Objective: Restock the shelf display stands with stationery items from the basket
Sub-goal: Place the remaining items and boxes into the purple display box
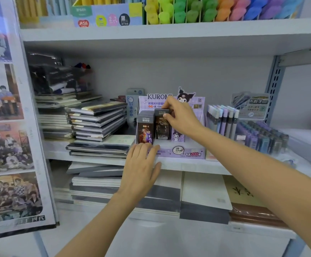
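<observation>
A purple Kuromi display stand sits on the middle shelf. In it stand dark Ultraman lead boxes; one row fills the stand's left side. My right hand pinches the top of another dark box standing upright beside that row. My left hand rests with straight fingers against the stand's front left corner, at the shelf edge. A Kuromi-printed box shows just right of the held box. The basket is not in view.
Stacks of notebooks lie left of the stand. Pen displays and a tray of lead tubes stand to its right. Highlighters fill the top shelf. Paper pads lie on the shelf below. A poster board hangs at left.
</observation>
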Demonstrator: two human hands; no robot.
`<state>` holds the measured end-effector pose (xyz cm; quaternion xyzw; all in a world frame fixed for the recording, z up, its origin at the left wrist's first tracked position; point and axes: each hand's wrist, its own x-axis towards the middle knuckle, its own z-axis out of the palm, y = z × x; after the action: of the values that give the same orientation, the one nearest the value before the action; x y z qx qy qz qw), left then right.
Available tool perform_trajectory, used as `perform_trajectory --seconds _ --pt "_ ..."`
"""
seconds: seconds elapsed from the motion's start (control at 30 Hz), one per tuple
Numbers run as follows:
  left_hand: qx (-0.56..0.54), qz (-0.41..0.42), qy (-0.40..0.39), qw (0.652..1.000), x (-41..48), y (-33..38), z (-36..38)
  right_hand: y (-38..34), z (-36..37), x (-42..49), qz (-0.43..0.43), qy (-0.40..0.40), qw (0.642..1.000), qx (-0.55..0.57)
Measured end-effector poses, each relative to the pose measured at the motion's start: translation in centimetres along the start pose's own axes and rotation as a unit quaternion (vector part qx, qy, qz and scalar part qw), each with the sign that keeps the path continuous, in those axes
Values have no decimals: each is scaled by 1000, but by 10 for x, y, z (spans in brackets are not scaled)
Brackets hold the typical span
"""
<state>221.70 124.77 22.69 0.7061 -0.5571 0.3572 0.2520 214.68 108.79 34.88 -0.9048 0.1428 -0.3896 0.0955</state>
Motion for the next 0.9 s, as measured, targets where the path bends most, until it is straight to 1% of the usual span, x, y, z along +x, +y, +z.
perform_trajectory --seconds 0.1,0.2,0.3,0.4,0.47,0.53,0.6,0.67,0.73,0.83,0.9 --pt "-4 -3 0 1000 0 0 0 3 7 1 -7 51 998 -46" --pt "2 -5 -8 1000 -1 1 0 9 10 -1 -22 70 990 -119" --pt "9 -17 -21 1000 0 3 -2 14 11 -9 -27 45 984 -170" --pt "3 -26 -39 999 -2 6 -4 10 7 -16 -23 5 982 -185" --pt "-7 -35 -45 998 -6 8 -4 1 2 -30 -42 32 990 -128" --pt "-23 -37 -30 999 -17 12 -2 -12 -2 -57 -91 81 992 -23" --pt "-46 -41 -1 998 -36 21 7 -22 0 -94 -135 82 985 66" --pt "-74 -51 14 996 -63 33 22 -24 10 -137 -143 41 982 118" --pt "-101 -65 -11 993 -98 48 44 -16 29 -182 -124 -17 982 140" --pt "-143 -95 -133 976 -161 68 81 11 68 -251 -48 -132 978 155" --pt "-172 -112 -230 951 -210 81 106 37 98 -297 17 -222 964 143"
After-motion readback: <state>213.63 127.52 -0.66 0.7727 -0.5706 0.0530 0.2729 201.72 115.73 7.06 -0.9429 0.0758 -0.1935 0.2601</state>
